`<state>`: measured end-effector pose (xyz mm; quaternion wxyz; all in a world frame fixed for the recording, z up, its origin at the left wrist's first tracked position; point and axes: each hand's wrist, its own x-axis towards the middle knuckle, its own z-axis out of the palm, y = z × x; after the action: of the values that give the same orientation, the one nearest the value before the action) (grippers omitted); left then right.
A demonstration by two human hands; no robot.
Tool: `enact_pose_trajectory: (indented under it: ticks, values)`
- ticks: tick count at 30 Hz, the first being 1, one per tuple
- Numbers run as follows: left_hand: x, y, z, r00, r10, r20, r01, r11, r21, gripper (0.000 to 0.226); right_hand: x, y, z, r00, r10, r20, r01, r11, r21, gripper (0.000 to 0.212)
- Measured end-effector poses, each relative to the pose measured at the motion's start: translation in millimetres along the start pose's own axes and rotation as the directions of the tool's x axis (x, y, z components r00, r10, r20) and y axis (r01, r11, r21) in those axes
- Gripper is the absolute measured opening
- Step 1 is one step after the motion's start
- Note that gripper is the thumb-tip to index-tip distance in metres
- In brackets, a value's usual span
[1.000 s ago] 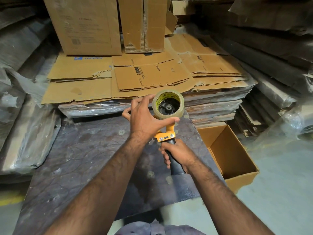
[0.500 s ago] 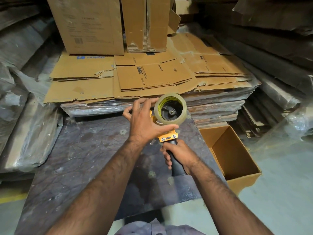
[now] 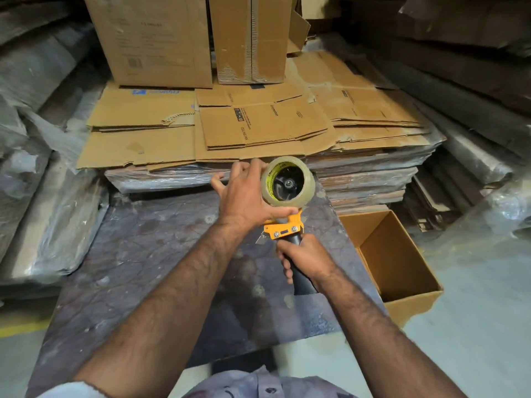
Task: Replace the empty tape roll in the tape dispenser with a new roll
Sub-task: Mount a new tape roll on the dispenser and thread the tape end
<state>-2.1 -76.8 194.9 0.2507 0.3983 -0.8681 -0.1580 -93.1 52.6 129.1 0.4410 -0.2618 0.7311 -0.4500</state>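
Observation:
A clear tape roll [image 3: 309, 179] with a yellow-printed core sits on the black hub of an orange tape dispenser [image 3: 284, 229], held above a dark table [image 3: 138, 254]. My left hand [image 3: 247, 196] wraps the roll from its left side, thumb under it and fingers over its top. My right hand [image 3: 304, 258] grips the dispenser's black handle below the orange frame. The dispenser's front end is hidden behind my left hand.
An open, empty cardboard box [image 3: 393, 254] stands on the floor right of the table. Flattened cartons [image 3: 258, 127] are stacked behind the table, with upright boxes [image 3: 155, 38] on them. Plastic-wrapped bundles [image 3: 43, 196] lie at left and right.
The dispenser with the roll has drifted slightly right and down in view. Both hands keep their grips.

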Motion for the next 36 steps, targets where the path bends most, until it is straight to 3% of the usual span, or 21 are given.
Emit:
enact_pose_trajectory:
  ticks: [4, 8, 11, 15, 18, 21, 23, 29, 32, 36]
  values:
    - [-3, 3, -3, 0.999, -0.031, -0.021, 0.031, 1.000, -0.002, 0.102, -1, -9, -10, 0.999, 0.014, -0.035, -0.019, 0.990, -0.137, 0.019]
    - [1, 8, -3, 0.998, -0.040, 0.047, 0.039, 0.999, 0.034, 0.129, 4, -15, -19, 0.968, -0.095, -0.231, -0.005, 0.917, -0.398, 0.033]
    - [-2, -2, 2, 0.999, -0.044, 0.023, 0.048, 0.981, -0.188, 0.120, 3, -21, -25, 0.903, -0.206, -0.378, -0.075, 0.790, -0.609, 0.043]
    - [-8, -20, 10, 0.976, -0.184, 0.114, 0.214, 0.742, -0.636, 0.099, 0, -25, -29, 0.861, -0.276, -0.426, -0.145, 0.670, -0.728, 0.040]
    - [-7, -25, 15, 0.949, -0.238, 0.205, 0.306, 0.553, -0.775, 0.081, -2, -27, -28, 0.877, -0.290, -0.383, -0.129, 0.625, -0.770, 0.038]
    - [-8, -34, 18, 0.940, -0.218, 0.264, 0.338, 0.474, -0.813, 0.082, -4, -23, -32, 0.893, -0.310, -0.327, -0.106, 0.560, -0.822, 0.034]
    - [-9, -39, 21, 0.950, -0.179, 0.256, 0.312, 0.499, -0.809, 0.086, -6, -22, -33, 0.895, -0.328, -0.301, -0.097, 0.518, -0.850, 0.034]
    - [-13, -33, 21, 0.998, -0.064, -0.017, 0.041, 0.804, -0.593, 0.103, -6, -20, -20, 0.906, -0.347, -0.241, -0.046, 0.488, -0.872, 0.031]
    - [-16, -35, 20, 0.996, -0.052, -0.074, 0.004, 0.846, -0.533, 0.103, -5, -17, -17, 0.909, -0.350, -0.227, -0.026, 0.495, -0.869, 0.029]
    - [-21, -29, 26, 0.988, -0.143, -0.064, 0.083, 0.825, -0.560, 0.097, -3, -14, -14, 0.916, -0.342, -0.211, -0.003, 0.520, -0.854, 0.029]
